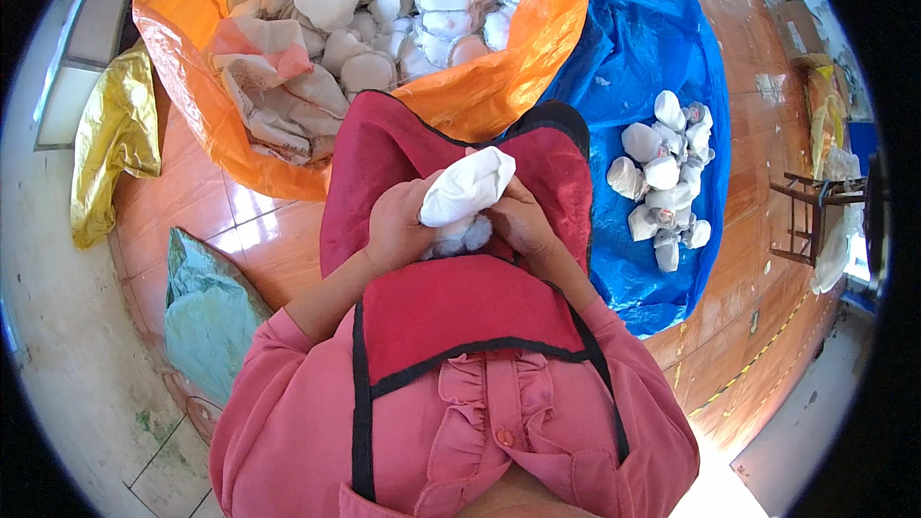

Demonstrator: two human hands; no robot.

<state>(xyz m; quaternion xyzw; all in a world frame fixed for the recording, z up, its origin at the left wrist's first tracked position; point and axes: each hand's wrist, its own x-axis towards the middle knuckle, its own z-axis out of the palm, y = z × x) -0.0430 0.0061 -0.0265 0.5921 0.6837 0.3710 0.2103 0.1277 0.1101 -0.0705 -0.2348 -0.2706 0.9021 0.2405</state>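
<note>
Above my lap, a white rounded cloth piece (468, 188) is held up between both hands. My left hand (395, 223) closes around its left end, with the thumb along its side. At its right end, my right hand (523, 219) grips with bent fingers, partly hidden behind the cloth. A pale grey-white fluffy bundle (462, 238) shows just below it, between my palms and the red apron (470, 321); whether it joins the cloth piece I cannot tell. To the right, several similar plump white pieces (662, 173) lie heaped on a blue plastic sheet (614, 269).
Ahead stands a big open orange sack (518, 67) filled with flat white rounded pieces (326, 4). A yellow sack (125, 134) and a green one (206, 317) lie at the left by the wall. A dark wooden stool (806, 216) stands on the tiled floor at far right.
</note>
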